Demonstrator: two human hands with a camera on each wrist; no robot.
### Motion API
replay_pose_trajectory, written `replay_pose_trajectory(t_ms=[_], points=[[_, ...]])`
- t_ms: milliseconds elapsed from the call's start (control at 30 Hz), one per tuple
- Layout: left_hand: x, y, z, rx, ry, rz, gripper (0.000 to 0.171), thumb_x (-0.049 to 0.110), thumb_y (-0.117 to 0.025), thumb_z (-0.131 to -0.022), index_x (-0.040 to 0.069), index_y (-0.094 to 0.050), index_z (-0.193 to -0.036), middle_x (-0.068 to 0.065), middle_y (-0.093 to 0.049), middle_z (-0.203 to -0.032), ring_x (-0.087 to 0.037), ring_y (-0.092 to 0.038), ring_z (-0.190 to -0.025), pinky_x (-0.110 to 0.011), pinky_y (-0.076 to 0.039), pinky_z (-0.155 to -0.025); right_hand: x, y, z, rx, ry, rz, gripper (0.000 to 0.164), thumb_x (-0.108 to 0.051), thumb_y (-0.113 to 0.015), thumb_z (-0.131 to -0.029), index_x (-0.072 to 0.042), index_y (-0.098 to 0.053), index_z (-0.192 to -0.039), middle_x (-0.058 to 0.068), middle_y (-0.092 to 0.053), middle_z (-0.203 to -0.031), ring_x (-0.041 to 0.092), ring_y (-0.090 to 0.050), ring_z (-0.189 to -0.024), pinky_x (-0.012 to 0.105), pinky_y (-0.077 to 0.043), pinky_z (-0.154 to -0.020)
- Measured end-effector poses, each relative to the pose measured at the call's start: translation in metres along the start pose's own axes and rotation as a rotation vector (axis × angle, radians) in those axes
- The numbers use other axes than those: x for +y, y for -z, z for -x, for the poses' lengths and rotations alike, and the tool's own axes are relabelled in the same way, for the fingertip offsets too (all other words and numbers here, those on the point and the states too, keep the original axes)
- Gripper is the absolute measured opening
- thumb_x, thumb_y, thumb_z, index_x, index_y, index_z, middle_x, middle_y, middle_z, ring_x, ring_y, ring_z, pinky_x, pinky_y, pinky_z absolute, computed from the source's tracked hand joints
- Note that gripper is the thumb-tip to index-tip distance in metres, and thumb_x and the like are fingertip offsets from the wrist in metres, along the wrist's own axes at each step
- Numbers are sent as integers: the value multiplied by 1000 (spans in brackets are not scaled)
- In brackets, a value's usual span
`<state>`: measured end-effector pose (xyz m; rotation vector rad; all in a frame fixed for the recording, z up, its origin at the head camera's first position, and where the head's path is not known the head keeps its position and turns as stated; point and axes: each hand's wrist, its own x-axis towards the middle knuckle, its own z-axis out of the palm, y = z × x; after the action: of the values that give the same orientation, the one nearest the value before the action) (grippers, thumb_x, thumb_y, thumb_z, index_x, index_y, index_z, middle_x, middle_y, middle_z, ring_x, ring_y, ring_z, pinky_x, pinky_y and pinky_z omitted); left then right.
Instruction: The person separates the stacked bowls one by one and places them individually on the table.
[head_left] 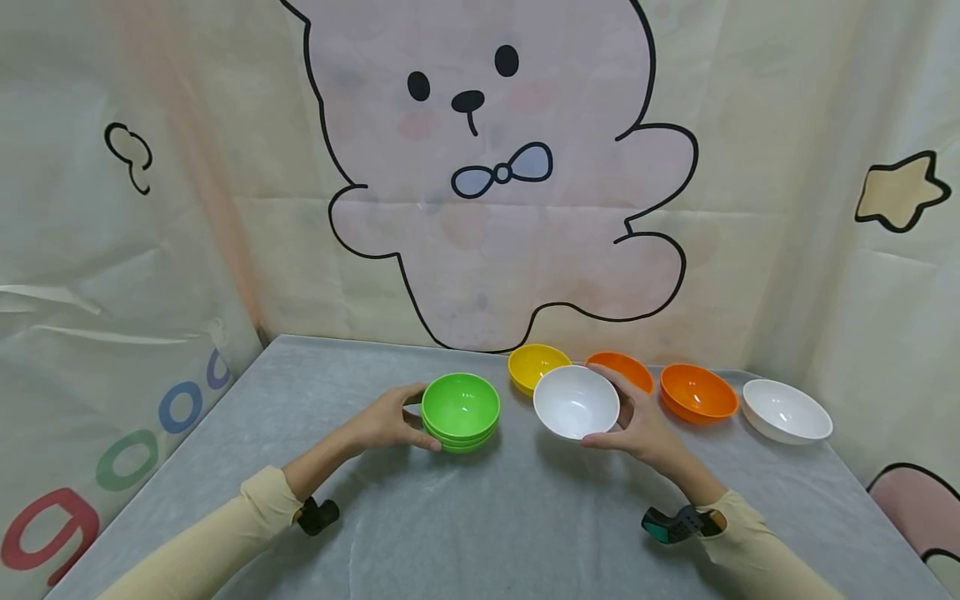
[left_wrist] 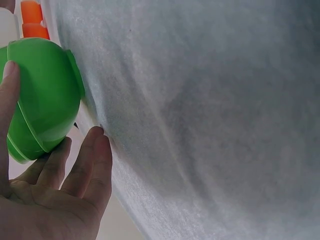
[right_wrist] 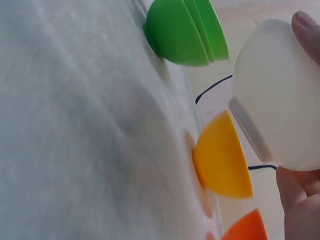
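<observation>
A stack of nested green bowls (head_left: 461,408) stands on the table, and my left hand (head_left: 392,419) holds its left side between thumb and fingers. In the left wrist view the thumb lies across the side of the green stack (left_wrist: 47,95), and some fingertips are at its rim. My right hand (head_left: 643,427) grips a white bowl (head_left: 576,402) by its right side, thumb low and fingers at the far rim. The right wrist view shows this white bowl (right_wrist: 280,95) raised off the table, its base ring visible, just right of the green stack.
Behind the raised bowl sit a yellow bowl (head_left: 536,364) and an orange bowl (head_left: 622,367), partly hidden. Farther right stand another orange bowl (head_left: 697,392) and a second white bowl (head_left: 787,411). A grey cloth (head_left: 465,533) covers the table; a printed curtain (head_left: 487,275) hangs behind.
</observation>
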<state>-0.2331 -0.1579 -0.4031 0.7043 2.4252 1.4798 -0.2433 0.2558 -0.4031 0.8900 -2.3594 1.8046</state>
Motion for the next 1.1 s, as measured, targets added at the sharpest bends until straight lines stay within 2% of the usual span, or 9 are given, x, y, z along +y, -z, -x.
replay_pose_trajectory(t_ms=[267,567,800,933,1100], points=[[-1,1,-1,-2,-4,-15,86,12,-92,-77,-4,-46,-148,-18,-52,-144,-38,-48,-133,-40,-53,-97,3,16,14,29,10,49,93,5,-91,-72,1,-42,-151,18,-44,-145,15,-53,-120,22,-49,-97],[-1,1,-2,-3,0,-16,87,12,-92,-77,-3,-46,-148,-18,-52,-144,-37,-48,-134,-40,-53,-97,7,33,31,78,-40,114,89,3,-89,-75,0,-43,-150,21,-46,-142,11,-54,-115,19,-50,-93],[-1,1,-2,-6,8,-14,87,12,-92,-76,-2,-46,-148,-16,-53,-143,-35,-48,-134,-38,-53,-97,10,46,47,108,-40,131,85,8,-85,-77,4,-41,-150,25,-41,-146,7,-52,-117,17,-48,-93],[-1,1,-1,-6,5,-11,86,12,-92,-77,-2,-46,-148,-16,-53,-144,-36,-47,-134,-38,-53,-97,10,54,55,116,-42,141,85,10,-84,-78,5,-40,-151,20,-42,-145,6,-51,-117,16,-48,-93],[-1,1,0,-8,-4,-9,86,11,-92,-77,-4,-45,-148,-18,-52,-144,-38,-47,-134,-40,-53,-97,10,63,65,129,-46,148,85,11,-83,-77,4,-40,-150,6,-48,-141,6,-52,-115,16,-49,-91]])
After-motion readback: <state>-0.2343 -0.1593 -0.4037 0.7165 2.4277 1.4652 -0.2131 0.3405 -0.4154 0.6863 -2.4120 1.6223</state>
